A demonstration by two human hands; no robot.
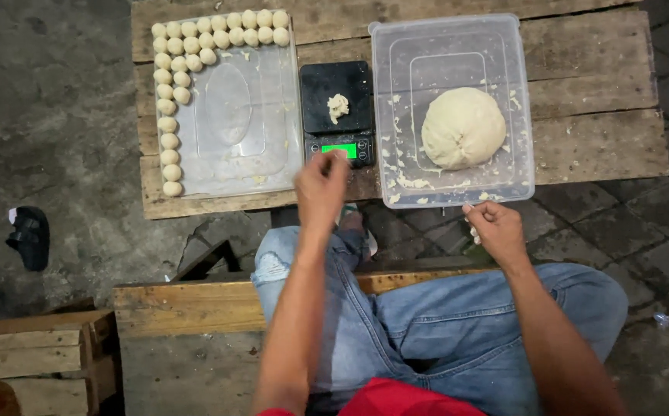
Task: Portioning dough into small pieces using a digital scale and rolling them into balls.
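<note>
**Weighing dough portions at a low wooden worktop, seen from above**

A seated person in blue jeans is leaning over a rough plank worktop (596,92) that is standing on dark, uneven paving. The left hand (321,189) is hovering at the front edge of a small black digital scale (338,112), its fingers bunched together just beside the lit green display; whether this grip is pinching anything cannot be told. A small lump of dough (337,106) is lying on the scale's platform, apart from the fingers. The right hand (498,229) is resting below the near rim of a clear plastic tub (396,46), fingers curled loosely around a small pale scrap of dough that is only partly showing. Inside the tub a large round dough mass (463,127) is sitting towards the right, with crumbs scattered around it. Left of the scale, a clear plastic lid (250,131) is carrying rows of small dough balls (171,100) lined along its far and left edges. A wooden bench (188,304) is supporting the person, a second wooden piece is lying at lower left, and a dark sandal (30,236) is lying on the ground (57,115) well apart from the worktop.
</note>
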